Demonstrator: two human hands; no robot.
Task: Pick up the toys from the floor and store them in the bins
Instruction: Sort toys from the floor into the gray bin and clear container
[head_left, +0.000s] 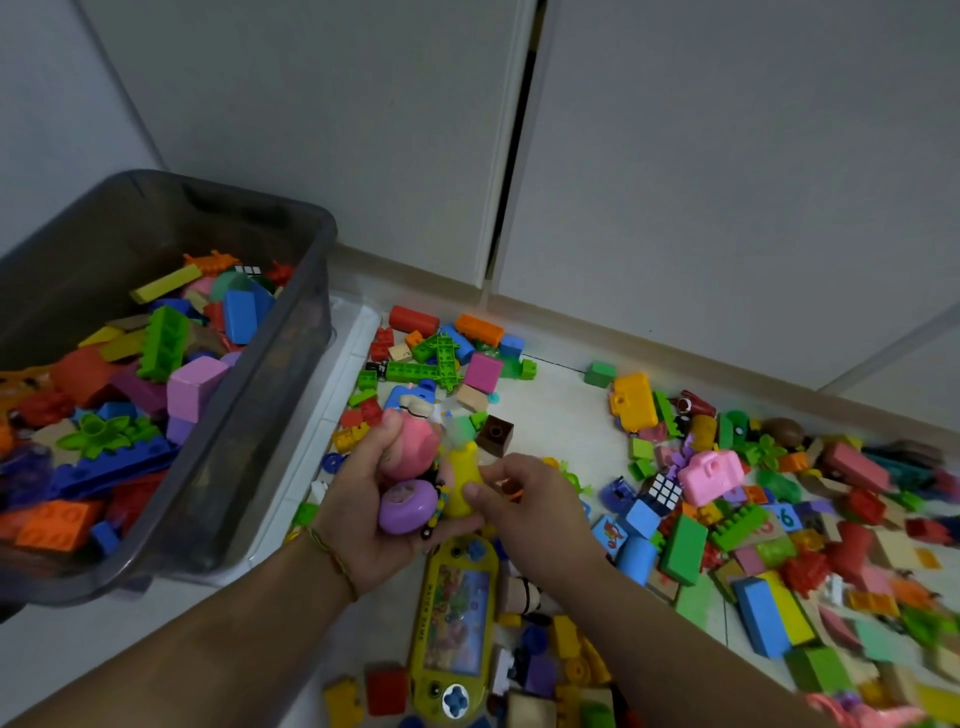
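My left hand (358, 512) holds a small cluster of toys above the floor: a pink figure (413, 447) under the thumb and a purple round toy (408, 506) in the palm. My right hand (524, 506) pinches a yellow toy (461, 480) that sits against the same cluster. A grey translucent bin (270, 415) stands on the left, partly filled with coloured blocks. Loose blocks (447, 358) lie scattered over the white floor ahead and to the right.
A yellow handheld water game (457, 623) lies on the floor below my hands. A pink toy camera (711, 475) and a small puzzle cube (665, 491) sit among the blocks on the right. White cabinet doors (675, 156) stand behind the pile.
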